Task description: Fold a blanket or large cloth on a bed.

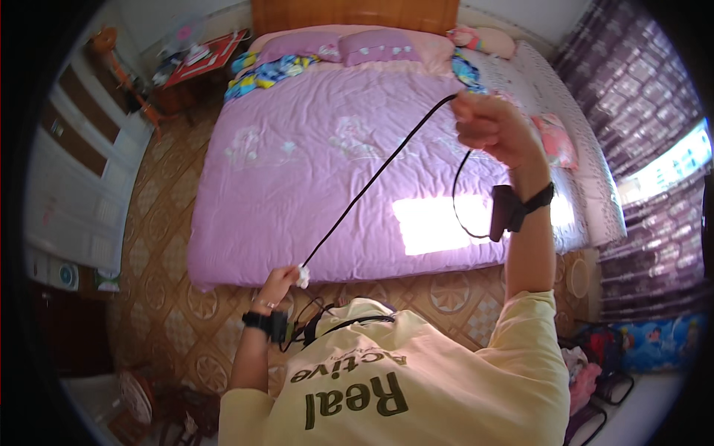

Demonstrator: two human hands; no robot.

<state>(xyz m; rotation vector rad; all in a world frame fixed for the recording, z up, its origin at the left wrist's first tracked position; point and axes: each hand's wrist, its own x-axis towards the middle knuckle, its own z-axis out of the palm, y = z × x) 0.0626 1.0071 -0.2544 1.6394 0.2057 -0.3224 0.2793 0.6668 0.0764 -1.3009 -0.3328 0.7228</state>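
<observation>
My right hand [491, 125] is raised over the right part of the bed, its fingers closed on one end of a black cord [379, 173]. From there the cord slants down to my left hand [281, 281], which pinches a small white cloth or tissue [303, 276] around it near the bed's foot edge. A thinner black cable [454, 195] loops beside my right wrist to a black device [505, 214] strapped there. Another black device [273, 326] sits on my left wrist. The purple quilt [290, 206] lies beyond my hands.
Pillows [379, 47] lie at the wooden headboard [354, 14]. A red-topped table [206, 58] stands at the upper left, beside a wooden stand [125, 78]. Purple curtains [641, 83] hang at right. A round fan [135, 397] and bags [599, 345] are near the lower corners.
</observation>
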